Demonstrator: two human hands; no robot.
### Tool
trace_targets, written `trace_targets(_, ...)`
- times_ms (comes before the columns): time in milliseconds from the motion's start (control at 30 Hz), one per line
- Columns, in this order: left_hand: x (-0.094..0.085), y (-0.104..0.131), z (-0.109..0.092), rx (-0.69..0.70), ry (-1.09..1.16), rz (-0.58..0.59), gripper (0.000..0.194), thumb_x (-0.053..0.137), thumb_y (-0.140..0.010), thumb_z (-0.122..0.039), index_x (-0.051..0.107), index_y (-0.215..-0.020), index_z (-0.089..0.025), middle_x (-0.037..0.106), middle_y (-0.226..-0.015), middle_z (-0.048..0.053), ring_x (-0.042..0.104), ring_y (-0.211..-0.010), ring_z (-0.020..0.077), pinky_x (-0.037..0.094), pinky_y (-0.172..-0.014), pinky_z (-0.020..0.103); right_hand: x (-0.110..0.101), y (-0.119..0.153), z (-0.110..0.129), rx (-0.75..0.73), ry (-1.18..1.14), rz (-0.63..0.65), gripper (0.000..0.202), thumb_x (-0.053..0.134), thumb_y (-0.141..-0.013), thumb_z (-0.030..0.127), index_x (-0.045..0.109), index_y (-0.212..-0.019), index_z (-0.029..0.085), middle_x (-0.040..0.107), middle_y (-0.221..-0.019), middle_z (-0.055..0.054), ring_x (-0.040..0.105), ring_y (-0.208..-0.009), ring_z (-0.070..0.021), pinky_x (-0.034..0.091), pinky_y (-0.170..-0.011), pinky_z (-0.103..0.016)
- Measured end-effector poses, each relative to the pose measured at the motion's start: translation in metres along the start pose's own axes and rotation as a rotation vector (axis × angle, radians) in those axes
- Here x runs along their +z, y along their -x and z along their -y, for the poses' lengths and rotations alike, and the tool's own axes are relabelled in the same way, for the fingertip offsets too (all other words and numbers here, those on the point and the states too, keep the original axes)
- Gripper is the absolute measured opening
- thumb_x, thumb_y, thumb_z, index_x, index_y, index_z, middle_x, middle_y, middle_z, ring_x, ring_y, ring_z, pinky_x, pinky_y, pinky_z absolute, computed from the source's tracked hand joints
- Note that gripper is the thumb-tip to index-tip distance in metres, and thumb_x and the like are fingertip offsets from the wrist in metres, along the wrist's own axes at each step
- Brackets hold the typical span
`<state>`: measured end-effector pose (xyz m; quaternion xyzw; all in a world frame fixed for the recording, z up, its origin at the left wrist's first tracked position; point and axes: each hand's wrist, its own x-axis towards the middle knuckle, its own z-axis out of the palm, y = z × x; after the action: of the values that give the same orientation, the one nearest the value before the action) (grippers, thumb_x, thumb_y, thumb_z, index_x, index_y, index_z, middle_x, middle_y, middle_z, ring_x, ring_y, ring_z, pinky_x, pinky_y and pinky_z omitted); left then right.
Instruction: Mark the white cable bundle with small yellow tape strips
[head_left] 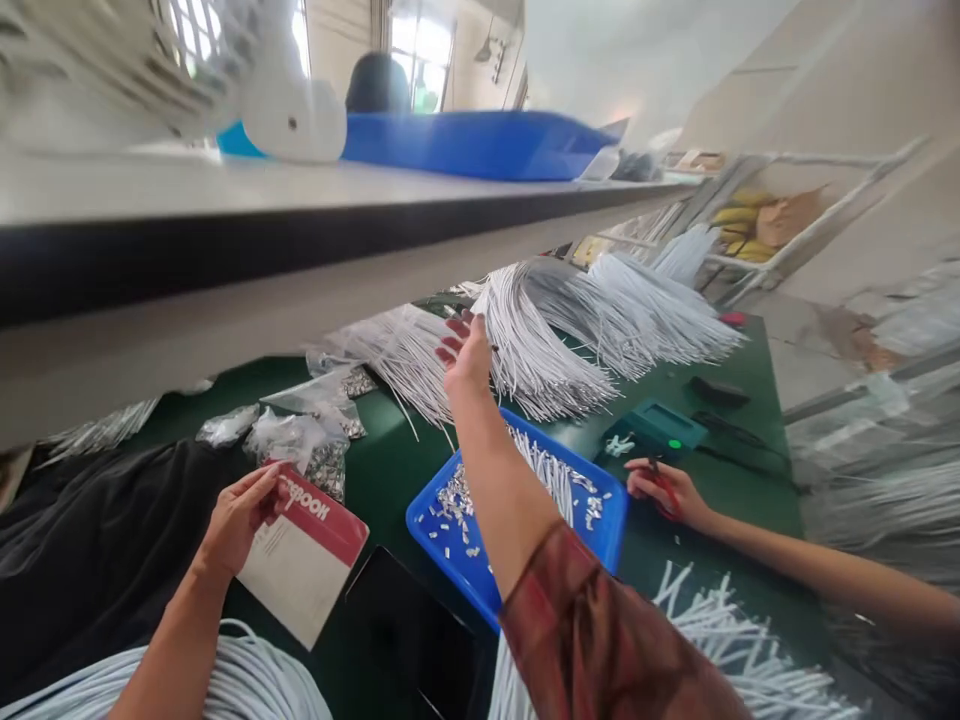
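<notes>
My left hand (241,515) hovers at the top edge of a red and white notebook (307,560), thumb and fingers pinched together. Whatever sits in that pinch, if anything, is too small to make out. Stretched far forward, my right hand (469,355) has its fingers apart beside a fanned bundle of white cables (544,340). Whether it touches them I cannot tell. Under my right forearm lies a blue tray (442,555) with small metal connectors (454,500) and cable ends. Coiled white cable (259,680) lies below my left wrist.
At right, another person's hand (667,490) holds a red-handled tool (664,490) near a teal device (656,430). Plastic bags (300,440) of metal parts lie at left. A black tablet-like slab (409,630) is in front. A shelf (300,230) overhangs the bench.
</notes>
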<state>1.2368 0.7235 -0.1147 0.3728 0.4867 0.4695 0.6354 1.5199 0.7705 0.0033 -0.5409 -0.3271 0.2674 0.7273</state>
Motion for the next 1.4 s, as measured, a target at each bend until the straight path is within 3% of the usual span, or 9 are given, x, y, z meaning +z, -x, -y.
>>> trace_targets(67,0.002,-0.004,0.001,-0.004,-0.011,0.014,0.042,0.073,-0.070,-0.040,0.067,-0.103,-0.014,0.059,-0.073,0.001,0.048,-0.059,0.0077,0.036,-0.048,0.015,-0.002,0.013,-0.018,0.156,-0.118,0.023,0.051,0.024,-0.093,0.047,0.061,-0.095,0.012,0.050,-0.053,0.004,0.043,-0.044,-0.0057,0.035,-0.047,-0.020)
trace_targets(200,0.005,-0.002,0.003,-0.046,-0.151,0.206,0.039,0.059,-0.081,-0.046,0.064,-0.110,-0.019,0.064,-0.099,0.007,0.054,-0.079,0.0135,0.042,-0.057,0.018,0.010,0.111,-0.063,0.491,-0.153,0.428,0.055,0.042,-0.085,0.056,0.062,-0.058,0.013,0.031,-0.032,0.008,0.024,-0.031,-0.0038,0.016,-0.038,-0.021)
trace_targets(333,0.007,0.005,0.007,-0.166,-0.401,0.549,0.034,0.053,-0.084,-0.047,0.065,-0.089,-0.016,0.061,-0.073,0.005,0.052,-0.061,0.0138,0.035,-0.047,0.022,0.019,0.177,-0.098,0.536,-0.209,0.497,0.046,0.050,-0.081,0.059,0.059,-0.060,0.019,0.039,-0.039,0.005,0.029,-0.034,-0.0062,0.020,-0.039,-0.023)
trace_targets(433,0.009,0.006,0.009,-0.172,-0.439,0.547,0.033,0.054,-0.083,-0.048,0.059,-0.078,-0.016,0.045,-0.055,-0.002,0.034,-0.046,0.0079,0.019,-0.042,0.023,0.018,0.177,-0.107,0.540,-0.262,0.520,0.032,0.058,-0.080,0.051,0.061,-0.069,0.021,0.047,-0.049,0.004,0.034,-0.039,-0.0071,0.024,-0.041,-0.024)
trace_targets(567,0.012,0.009,0.011,-0.222,-0.442,0.539,0.039,0.053,-0.082,-0.053,0.058,-0.084,-0.014,0.039,-0.051,-0.005,0.022,-0.043,0.0059,0.011,-0.042,0.024,0.014,0.167,-0.107,0.583,-0.230,0.370,0.032,0.062,-0.077,0.046,0.058,-0.062,0.018,0.042,-0.048,0.005,0.031,-0.041,-0.0054,0.022,-0.041,-0.022)
trace_targets(833,0.011,0.010,0.011,-0.356,-0.297,0.591,0.048,0.064,-0.069,-0.058,0.048,-0.058,-0.015,0.047,-0.045,-0.002,0.034,-0.036,0.0054,0.016,-0.034,0.020,0.011,0.174,-0.123,0.632,-0.243,0.217,0.045,0.074,-0.060,0.052,0.061,-0.075,0.012,0.037,-0.048,0.009,0.029,-0.042,-0.0026,0.022,-0.037,-0.016)
trace_targets(1167,0.007,0.013,0.006,-0.424,-0.208,0.758,0.055,0.070,-0.058,-0.064,0.064,-0.078,-0.014,0.044,-0.042,-0.004,0.028,-0.033,0.0056,0.012,-0.031,0.020,0.011,0.181,-0.106,0.639,-0.312,0.176,0.036,0.081,-0.055,0.040,0.064,-0.075,0.015,0.040,-0.047,0.008,0.038,-0.043,-0.0045,0.036,-0.038,-0.015)
trace_targets(1267,0.006,0.008,0.015,-0.368,-0.247,0.707,0.056,0.074,-0.052,-0.064,0.066,-0.075,-0.014,0.047,-0.044,-0.004,0.033,-0.035,0.0064,0.021,-0.032,0.019,0.010,0.183,-0.106,0.585,-0.209,0.154,0.035,0.079,-0.058,0.040,0.066,-0.079,0.015,0.046,-0.051,0.005,0.043,-0.047,-0.0054,0.040,-0.042,-0.014)
trace_targets(1400,0.003,0.001,0.029,-0.195,-0.333,0.530,0.032,0.074,-0.069,-0.039,0.069,-0.091,-0.016,0.058,-0.059,-0.002,0.046,-0.047,0.0075,0.033,-0.039,0.019,0.010,0.185,-0.106,0.526,-0.112,0.106,0.033,0.080,-0.057,0.041,0.062,-0.069,0.015,0.051,-0.053,0.004,0.045,-0.049,-0.0046,0.040,-0.043,-0.013)
